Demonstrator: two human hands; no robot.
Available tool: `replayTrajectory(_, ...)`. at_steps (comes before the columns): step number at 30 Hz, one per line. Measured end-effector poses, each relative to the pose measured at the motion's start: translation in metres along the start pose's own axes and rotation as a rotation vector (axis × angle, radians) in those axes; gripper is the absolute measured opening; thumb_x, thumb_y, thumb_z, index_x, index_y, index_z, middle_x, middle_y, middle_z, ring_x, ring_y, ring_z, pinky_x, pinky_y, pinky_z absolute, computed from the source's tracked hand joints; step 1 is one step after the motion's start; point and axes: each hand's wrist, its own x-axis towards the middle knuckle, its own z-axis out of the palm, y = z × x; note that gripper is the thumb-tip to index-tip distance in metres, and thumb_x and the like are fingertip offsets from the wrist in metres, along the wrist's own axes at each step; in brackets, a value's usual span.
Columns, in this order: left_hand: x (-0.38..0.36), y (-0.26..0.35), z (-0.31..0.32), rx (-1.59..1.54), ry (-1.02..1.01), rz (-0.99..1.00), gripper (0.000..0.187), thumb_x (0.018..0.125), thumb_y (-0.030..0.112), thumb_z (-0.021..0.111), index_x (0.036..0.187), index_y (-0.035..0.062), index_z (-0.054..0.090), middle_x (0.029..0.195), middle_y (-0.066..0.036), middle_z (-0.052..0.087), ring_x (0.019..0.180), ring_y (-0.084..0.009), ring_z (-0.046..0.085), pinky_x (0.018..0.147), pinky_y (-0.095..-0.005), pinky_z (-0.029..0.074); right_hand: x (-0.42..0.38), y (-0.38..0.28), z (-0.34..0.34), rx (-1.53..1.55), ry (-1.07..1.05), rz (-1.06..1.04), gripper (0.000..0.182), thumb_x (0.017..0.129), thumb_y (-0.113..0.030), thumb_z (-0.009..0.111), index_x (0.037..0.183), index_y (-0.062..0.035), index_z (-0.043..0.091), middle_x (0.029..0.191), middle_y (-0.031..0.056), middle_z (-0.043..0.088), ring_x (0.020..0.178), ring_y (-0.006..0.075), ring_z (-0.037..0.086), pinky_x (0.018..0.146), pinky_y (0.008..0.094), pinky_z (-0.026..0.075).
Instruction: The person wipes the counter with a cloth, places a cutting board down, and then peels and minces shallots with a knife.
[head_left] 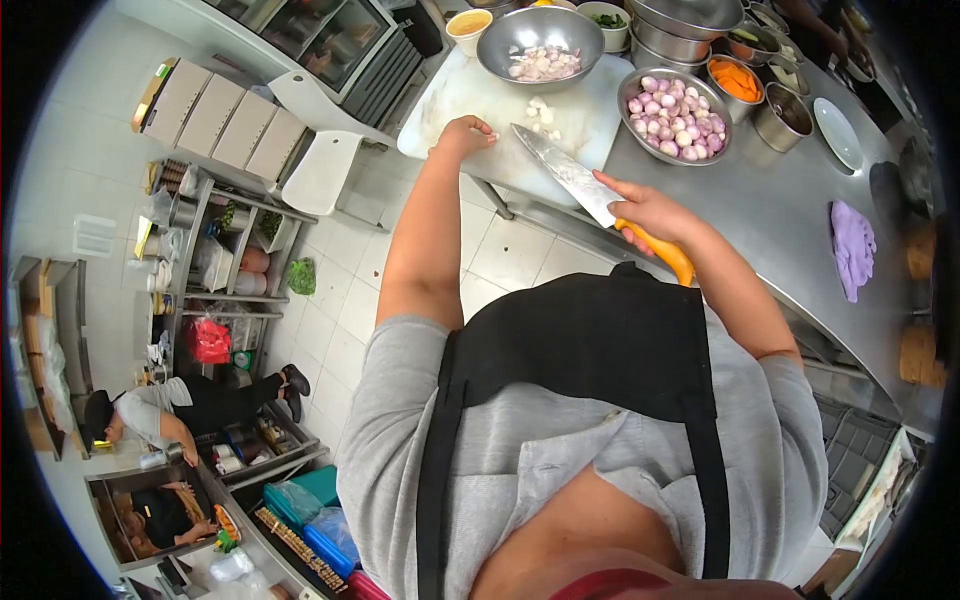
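Note:
My right hand (652,214) is wrapped round the yellow handle of a large kitchen knife (572,172), whose blade slants up and left over the front of the white cutting board (440,110). My left hand (465,136) is at the board's left front, fingers curled in; anything between the fingertips is too small to name. Several pale peeled pieces (541,116) lie near the knife tip. Behind them, a metal bowl (497,50) holds chopped shallots (546,63). Right of the board, another metal bowl (627,92) is full of whole peeled shallots (680,118).
A bowl of sliced carrots (735,79), a metal pot (783,118), an oval white plate (838,133) and a purple cloth (852,250) are on the steel counter (765,205). A white chair (325,172) stands left. Another person (160,408) bends at the far left.

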Motion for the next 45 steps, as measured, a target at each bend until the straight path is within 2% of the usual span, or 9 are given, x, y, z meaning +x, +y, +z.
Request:
replayTrajectory(7, 0.005, -0.004, -0.008, -0.073, -0.137, 0.132, 0.030, 0.068, 0.039, 0.078, 0.086, 0.0169, 0.068, 0.102, -0.001, 0.067, 0.101, -0.0192, 0.058, 0.090, -0.0560, 0.030, 0.033, 0.009, 0.014, 0.126, -0.015, 0.002, 0.055, 0.092, -0.024, 0.047, 0.143, -0.0316, 0.029, 0.060, 0.0028, 0.050, 0.041, 0.0095, 0.046, 0.037, 0.0246, 0.040)
replayTrajectory(10, 0.003, 0.003, -0.004, -0.038, -0.121, 0.091, 0.040, 0.066, 0.041, 0.079, 0.094, 0.0143, 0.067, 0.103, -0.003, 0.067, 0.099, -0.0208, 0.058, 0.092, -0.0589, 0.028, 0.039, 0.011, 0.014, 0.139, -0.030, -0.003, 0.055, 0.092, -0.025, 0.046, 0.143, -0.0323, 0.028, 0.061, 0.0025, 0.049, 0.042, 0.0092, 0.046, 0.038, 0.0243, 0.040)
replayTrajectory(12, 0.006, 0.010, -0.005, 0.148, -0.071, -0.103, 0.053, 0.065, 0.043, 0.080, 0.104, 0.0127, 0.064, 0.111, -0.006, 0.064, 0.105, -0.0236, 0.057, 0.094, -0.0617, 0.025, 0.039, 0.008, 0.017, 0.135, -0.029, 0.008, 0.055, 0.093, -0.023, 0.046, 0.144, -0.0317, 0.027, 0.061, 0.0036, 0.050, 0.042, 0.0107, 0.046, 0.039, 0.0256, 0.041)
replayTrajectory(15, 0.010, 0.015, -0.007, 0.246, -0.091, -0.134, 0.067, 0.063, 0.048, 0.079, 0.115, 0.0108, 0.059, 0.122, -0.008, 0.058, 0.115, -0.0270, 0.053, 0.095, -0.0640, 0.023, 0.045, 0.010, 0.020, 0.127, -0.029, 0.021, 0.056, 0.093, -0.022, 0.045, 0.144, -0.0312, 0.025, 0.062, 0.0048, 0.051, 0.041, 0.0123, 0.047, 0.039, 0.0270, 0.042)
replayTrajectory(18, 0.014, 0.017, -0.009, 0.280, -0.152, -0.160, 0.074, 0.062, 0.053, 0.078, 0.119, 0.0098, 0.058, 0.129, -0.008, 0.054, 0.123, -0.0281, 0.047, 0.097, -0.0635, 0.023, 0.045, 0.008, 0.021, 0.119, -0.023, 0.023, 0.056, 0.093, -0.022, 0.044, 0.145, -0.0310, 0.025, 0.061, 0.0050, 0.050, 0.041, 0.0126, 0.047, 0.039, 0.0272, 0.042)
replayTrajectory(31, 0.014, 0.017, -0.013, 0.330, -0.164, -0.134, 0.083, 0.060, 0.059, 0.077, 0.123, 0.0099, 0.056, 0.130, -0.005, 0.053, 0.123, -0.0281, 0.047, 0.095, -0.0614, 0.028, 0.046, -0.002, 0.032, 0.010, 0.004, 0.026, 0.056, 0.092, -0.021, 0.043, 0.145, -0.0302, 0.025, 0.061, 0.0059, 0.049, 0.042, 0.0144, 0.048, 0.040, 0.0292, 0.042)
replayTrajectory(34, 0.010, 0.017, -0.014, 0.293, -0.141, -0.107, 0.081, 0.060, 0.056, 0.078, 0.120, 0.0061, 0.058, 0.125, -0.008, 0.057, 0.118, -0.0293, 0.051, 0.096, -0.0546, 0.034, 0.047, -0.003, 0.032, 0.009, 0.001, 0.035, 0.056, 0.092, -0.021, 0.044, 0.145, -0.0308, 0.025, 0.061, 0.0060, 0.049, 0.043, 0.0149, 0.048, 0.040, 0.0301, 0.043)
replayTrajectory(39, -0.001, 0.013, -0.018, 0.175, -0.043, 0.023, 0.085, 0.053, 0.052, 0.083, 0.108, -0.0087, 0.060, 0.107, -0.022, 0.063, 0.100, -0.0318, 0.061, 0.085, -0.0343, 0.047, 0.063, -0.005, 0.036, -0.021, 0.011, 0.022, 0.057, 0.092, -0.021, 0.043, 0.145, -0.0309, 0.024, 0.062, 0.0061, 0.048, 0.042, 0.0147, 0.047, 0.040, 0.0303, 0.043)
replayTrajectory(45, 0.000, 0.009, -0.013, 0.110, 0.009, 0.035, 0.086, 0.050, 0.052, 0.084, 0.104, -0.0102, 0.060, 0.104, -0.022, 0.064, 0.096, -0.0327, 0.062, 0.082, -0.0357, 0.048, 0.045, -0.005, 0.033, -0.050, -0.030, 0.050, 0.058, 0.091, -0.019, 0.042, 0.145, -0.0305, 0.023, 0.063, 0.0058, 0.048, 0.042, 0.0139, 0.047, 0.039, 0.0296, 0.042)
